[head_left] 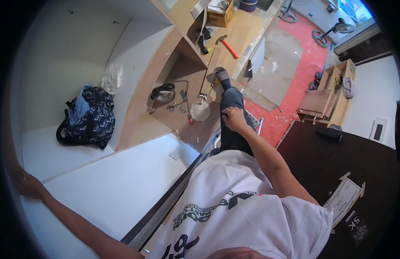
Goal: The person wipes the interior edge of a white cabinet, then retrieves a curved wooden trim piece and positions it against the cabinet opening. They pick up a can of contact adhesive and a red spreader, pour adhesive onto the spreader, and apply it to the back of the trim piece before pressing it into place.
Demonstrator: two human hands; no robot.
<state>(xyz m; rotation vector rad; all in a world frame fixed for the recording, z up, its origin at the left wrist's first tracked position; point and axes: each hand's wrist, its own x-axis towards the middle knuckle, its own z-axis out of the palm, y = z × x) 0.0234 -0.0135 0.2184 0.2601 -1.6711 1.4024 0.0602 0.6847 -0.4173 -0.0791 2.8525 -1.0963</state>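
Two bare hands of mine are in the view, well apart from each other. My left hand (pixel 31 184) is at the left end of a wide, smooth white panel (pixel 118 185), touching the pale surface there. Its fingers go into the dark rim, so I cannot tell if they are grasping an edge or only pressing flat. The panel is at the near left, between this hand and my body.

My right hand (pixel 235 118) lies on the knee of my dark blue trousers (pixel 231 100), with the fingers loosely bent and no object visible in them.

Beyond the panel, on the left, a black backpack with a hexagon pattern (pixel 100 114) rests on a white surface, with light blue cloth (pixel 80 111) at its side. To the right of it, on a brown wooden board, are a silver and black electric tool (pixel 165 92), a screwdriver with a red and black handle (pixel 191 118) and a whitish round bundle (pixel 200 111). Farther away, a claw hammer with an orange-red handle (pixel 230 48) lies on a light brown sheet (pixel 245 28).
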